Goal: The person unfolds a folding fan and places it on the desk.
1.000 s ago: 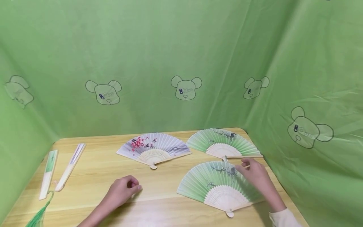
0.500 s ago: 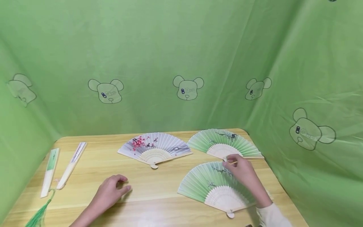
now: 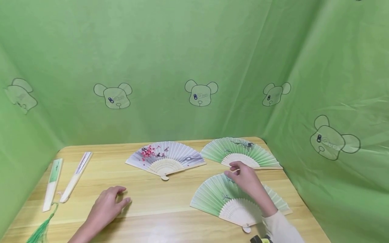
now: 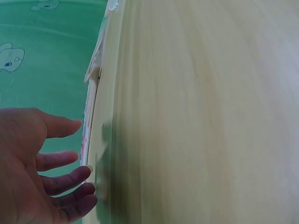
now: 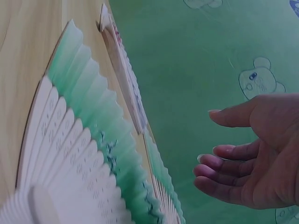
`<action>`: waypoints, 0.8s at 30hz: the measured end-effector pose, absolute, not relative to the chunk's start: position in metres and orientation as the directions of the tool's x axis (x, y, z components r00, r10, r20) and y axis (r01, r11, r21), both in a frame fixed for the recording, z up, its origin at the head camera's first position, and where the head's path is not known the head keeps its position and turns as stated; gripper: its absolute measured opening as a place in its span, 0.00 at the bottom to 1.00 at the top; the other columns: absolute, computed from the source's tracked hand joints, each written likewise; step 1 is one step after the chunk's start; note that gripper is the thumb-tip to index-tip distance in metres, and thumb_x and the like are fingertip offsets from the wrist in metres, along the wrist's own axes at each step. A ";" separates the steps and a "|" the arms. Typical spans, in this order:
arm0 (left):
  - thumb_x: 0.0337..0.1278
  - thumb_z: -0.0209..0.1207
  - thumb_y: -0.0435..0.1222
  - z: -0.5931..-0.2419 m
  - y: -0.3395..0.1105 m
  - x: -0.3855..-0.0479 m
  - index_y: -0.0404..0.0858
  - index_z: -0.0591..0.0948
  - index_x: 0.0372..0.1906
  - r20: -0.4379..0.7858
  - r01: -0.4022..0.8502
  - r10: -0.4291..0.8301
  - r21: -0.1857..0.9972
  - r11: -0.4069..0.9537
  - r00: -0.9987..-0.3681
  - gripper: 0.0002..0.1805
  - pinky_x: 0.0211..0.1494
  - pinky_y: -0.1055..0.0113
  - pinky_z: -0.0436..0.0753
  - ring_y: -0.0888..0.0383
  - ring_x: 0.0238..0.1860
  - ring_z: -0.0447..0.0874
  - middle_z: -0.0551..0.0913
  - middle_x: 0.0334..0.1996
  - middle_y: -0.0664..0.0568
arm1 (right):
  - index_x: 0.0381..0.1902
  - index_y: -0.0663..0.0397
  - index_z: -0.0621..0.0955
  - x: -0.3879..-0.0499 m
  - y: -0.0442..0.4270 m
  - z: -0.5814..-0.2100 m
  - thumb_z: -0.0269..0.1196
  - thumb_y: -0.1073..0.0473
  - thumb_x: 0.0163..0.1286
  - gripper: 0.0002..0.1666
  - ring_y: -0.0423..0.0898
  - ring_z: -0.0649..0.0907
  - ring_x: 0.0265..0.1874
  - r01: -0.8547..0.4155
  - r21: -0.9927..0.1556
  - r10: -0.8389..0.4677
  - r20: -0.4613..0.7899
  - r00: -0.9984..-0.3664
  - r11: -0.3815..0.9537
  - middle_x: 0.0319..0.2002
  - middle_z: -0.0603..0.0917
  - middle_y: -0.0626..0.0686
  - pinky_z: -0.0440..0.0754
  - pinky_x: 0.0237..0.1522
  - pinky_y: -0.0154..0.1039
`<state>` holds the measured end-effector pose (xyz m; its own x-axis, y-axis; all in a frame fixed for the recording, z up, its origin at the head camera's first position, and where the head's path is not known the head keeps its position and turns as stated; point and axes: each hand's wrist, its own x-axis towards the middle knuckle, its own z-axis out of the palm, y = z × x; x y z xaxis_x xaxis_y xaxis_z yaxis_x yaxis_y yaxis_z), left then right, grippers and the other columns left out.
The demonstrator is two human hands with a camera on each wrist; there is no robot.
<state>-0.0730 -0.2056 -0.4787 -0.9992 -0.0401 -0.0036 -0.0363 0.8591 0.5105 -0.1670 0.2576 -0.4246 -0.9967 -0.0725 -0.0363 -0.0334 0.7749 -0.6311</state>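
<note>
My left hand (image 3: 104, 206) hovers over the left middle of the table, its fingers relaxed and holding nothing. My right hand (image 3: 247, 179) is over the near green folding fan (image 3: 209, 199), which lies spread out, and hides part of its printed branch. Between thumb and fingers it holds nothing; in the right wrist view the fingers are apart from the fan. Just beyond lies the far green folding fan (image 3: 218, 152), also spread, its pivot end hidden by the hand. To its left, a spread grey-lilac folding fan (image 3: 182, 153) shows pink blossoms.
At the left of the wooden table (image 3: 146, 221) lie a folded green fan (image 3: 53, 185) with a green tassel (image 3: 41, 229) and a folded pale fan (image 3: 76, 177). A green curtain (image 3: 158, 50) with bear-head prints surrounds the table.
My right hand has moved left from the right side of the near green fan, passing the far fan's pivot. My left hand has drawn back leftward, fingers spreading a little. The fans stay put.
</note>
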 end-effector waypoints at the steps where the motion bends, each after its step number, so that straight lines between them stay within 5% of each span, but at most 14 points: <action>1: 0.60 0.70 0.44 -0.479 -0.207 -0.073 0.31 0.81 0.59 -0.003 -0.039 -0.044 0.502 0.864 -0.999 0.28 0.65 0.28 0.81 0.29 0.61 0.80 0.83 0.59 0.32 | 0.63 0.64 0.78 -0.167 0.255 -0.424 0.68 0.52 0.71 0.29 0.52 0.87 0.47 -0.039 -0.632 -0.079 -0.036 -0.996 0.774 0.51 0.88 0.60 0.91 0.42 0.40; 24: 0.60 0.69 0.51 -0.482 -0.248 -0.069 0.34 0.80 0.62 0.057 -0.087 -0.113 0.336 0.938 -0.992 0.33 0.54 0.27 0.83 0.27 0.57 0.78 0.80 0.61 0.28 | 0.66 0.56 0.78 -0.168 0.203 -0.439 0.71 0.52 0.68 0.32 0.58 0.85 0.57 -0.197 -0.601 -0.222 0.034 -0.974 0.775 0.59 0.85 0.58 0.91 0.56 0.55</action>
<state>-0.0686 -0.2476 -0.4816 -0.9920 -0.1127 0.0574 -0.0871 0.9378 0.3361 -0.1676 0.2026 -0.4389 -0.9745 -0.2220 0.0337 -0.1973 0.7749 -0.6005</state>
